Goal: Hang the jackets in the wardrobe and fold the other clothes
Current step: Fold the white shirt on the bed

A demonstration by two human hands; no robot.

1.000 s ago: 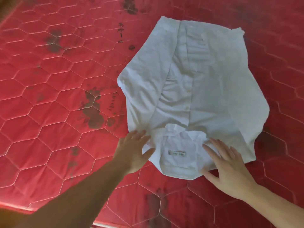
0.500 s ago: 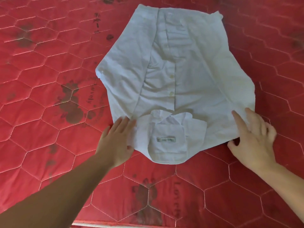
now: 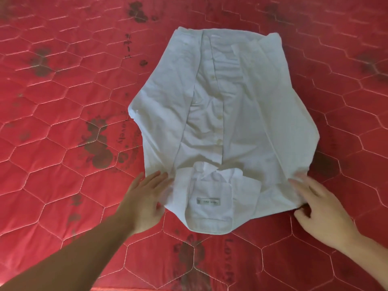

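- The step in hand looks like the folding of a white shirt, not the hanging of jackets; no jacket or wardrobe is in view.
- The shirt lies face up on a red quilted mattress, buttons showing down the middle, with both side parts already turned in over the front, so the folding seems partly done.
- Its collar, with a small label, is at the near end, between the two hands; the hem is at the far end.
- The left hand rests at the near left corner of the shirt, beside the collar, fingers straight and fairly flat, their tips touching the cloth edge; it grips nothing that I can see.
- The right hand is at the near right corner, fingers spread over the cloth and thumb down at the edge below; it may be starting to pinch the corner, but a firm hold does not show.
- The next move, as I judge it, calls for taking both near corners evenly and carrying the collar end over toward the far hem, or the reverse, with the turned-in sides kept flat.
- The risk is that the side folds slip open if one corner lifts ahead of the other.
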